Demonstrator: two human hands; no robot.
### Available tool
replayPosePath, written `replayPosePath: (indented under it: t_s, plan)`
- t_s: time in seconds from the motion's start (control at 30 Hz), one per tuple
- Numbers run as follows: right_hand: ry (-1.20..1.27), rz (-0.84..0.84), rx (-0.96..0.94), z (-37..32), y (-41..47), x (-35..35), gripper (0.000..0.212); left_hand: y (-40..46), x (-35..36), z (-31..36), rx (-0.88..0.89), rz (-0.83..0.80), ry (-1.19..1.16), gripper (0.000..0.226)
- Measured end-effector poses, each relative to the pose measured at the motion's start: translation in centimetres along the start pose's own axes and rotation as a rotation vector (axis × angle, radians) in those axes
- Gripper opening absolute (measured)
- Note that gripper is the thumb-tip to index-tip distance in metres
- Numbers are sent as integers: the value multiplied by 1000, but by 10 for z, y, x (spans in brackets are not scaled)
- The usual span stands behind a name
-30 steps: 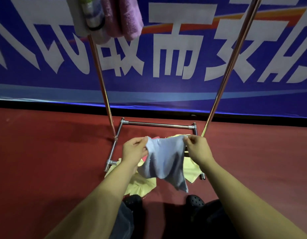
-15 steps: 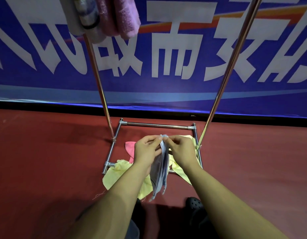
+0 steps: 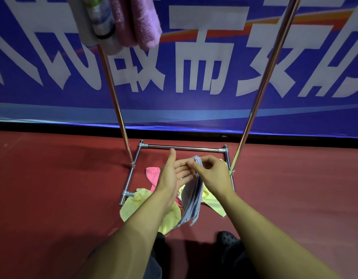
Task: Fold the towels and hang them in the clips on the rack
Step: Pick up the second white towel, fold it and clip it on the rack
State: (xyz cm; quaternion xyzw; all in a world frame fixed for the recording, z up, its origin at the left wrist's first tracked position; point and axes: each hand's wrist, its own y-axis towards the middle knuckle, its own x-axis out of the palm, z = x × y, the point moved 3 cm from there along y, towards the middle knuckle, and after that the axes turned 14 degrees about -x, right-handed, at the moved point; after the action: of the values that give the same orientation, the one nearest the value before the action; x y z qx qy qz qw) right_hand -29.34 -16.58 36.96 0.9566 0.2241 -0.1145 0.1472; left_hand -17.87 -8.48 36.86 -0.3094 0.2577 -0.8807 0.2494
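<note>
A pale blue towel (image 3: 192,200), folded in half, hangs down in front of me. My right hand (image 3: 211,174) pinches its top edge. My left hand (image 3: 172,174) is beside it with the palm turned to the towel and the fingers straight, just touching the cloth near the top. A yellow towel (image 3: 133,206) and a pink towel (image 3: 153,173) lie on the floor inside the rack's base. At the top left, a pink towel (image 3: 137,23) and a striped white one (image 3: 102,21) hang from the rack.
The metal rack has two slanting poles (image 3: 117,109) (image 3: 262,91) and a square base frame (image 3: 184,147) on the red floor. A blue banner with white characters (image 3: 194,63) stands behind it. My dark shoe (image 3: 227,237) shows below the towel.
The blue towel, held spread between both hands, was brought together into a fold. My left hand then let go of the top edge and opened flat beside it.
</note>
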Motion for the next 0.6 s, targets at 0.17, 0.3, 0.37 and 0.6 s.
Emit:
replayPosePath:
  t_s: [0.17,0.3,0.37,0.6]
  plan:
    - [3,1,-47,-1,0,-8,11,-9,1,4,-32,-81,66,71]
    - [-52,5,-118,-6,2,-13,17,-10,-6,12,96,21,173,39]
    - [-38,13,-121,-8,3,-16,12,-8,-16,20,227,142,239,20]
    - [4,-17,-188,-23,-3,-25,14,-9,-45,29,454,248,710,44]
